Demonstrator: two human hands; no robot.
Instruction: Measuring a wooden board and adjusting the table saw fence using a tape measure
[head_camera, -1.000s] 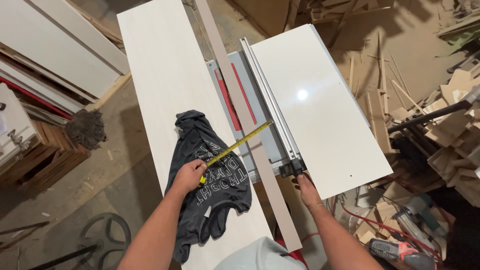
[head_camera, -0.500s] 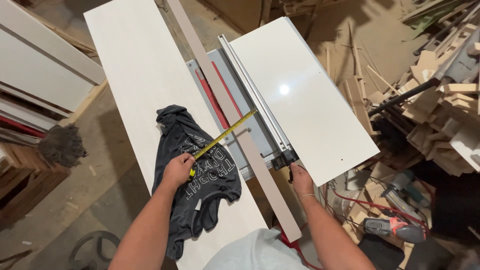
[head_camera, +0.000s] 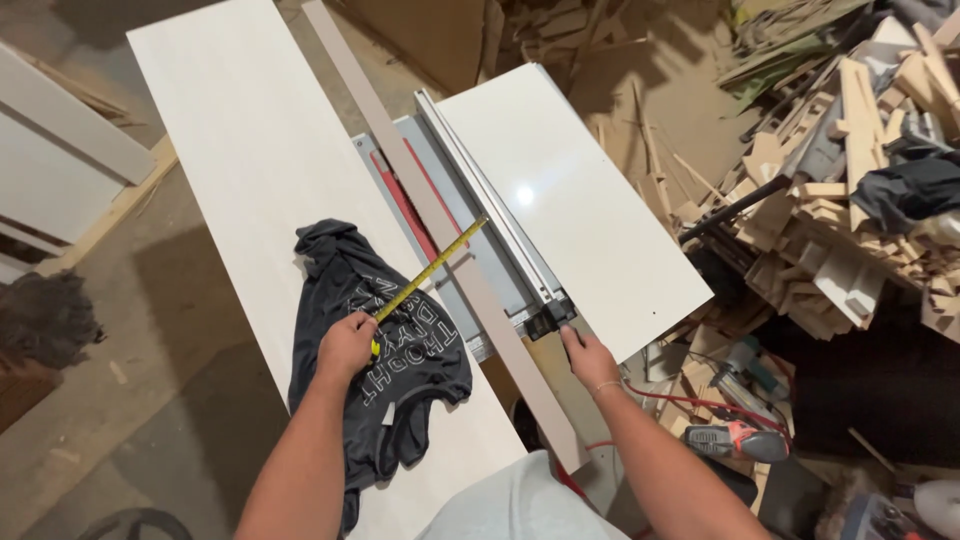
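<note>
— Holding the yellow tape measure (head_camera: 428, 270) in our left hand (head_camera: 347, 345), are we? The fingers are curled shut around its case, and the thin, flat blade runs up and to the right across the saw table.

— Yes, and its tip reaches the grey metal fence rail (head_camera: 488, 205). Our right hand (head_camera: 587, 357) rests at the black fence clamp (head_camera: 548, 318), fingers bent against it; we cannot tell whether it truly grips.

— What lies under the blade?

— A long, narrow, smooth pale board strip (head_camera: 440, 225), laid lengthwise on the saw. Beside it, on the wide matte white panel (head_camera: 240, 150) serving as our counter, sits a crumpled dark grey T-shirt (head_camera: 385, 350), soft and wrinkled, just under our left hand.

— And to the right?

— A rough heap of wood offcuts (head_camera: 830, 200).
</note>
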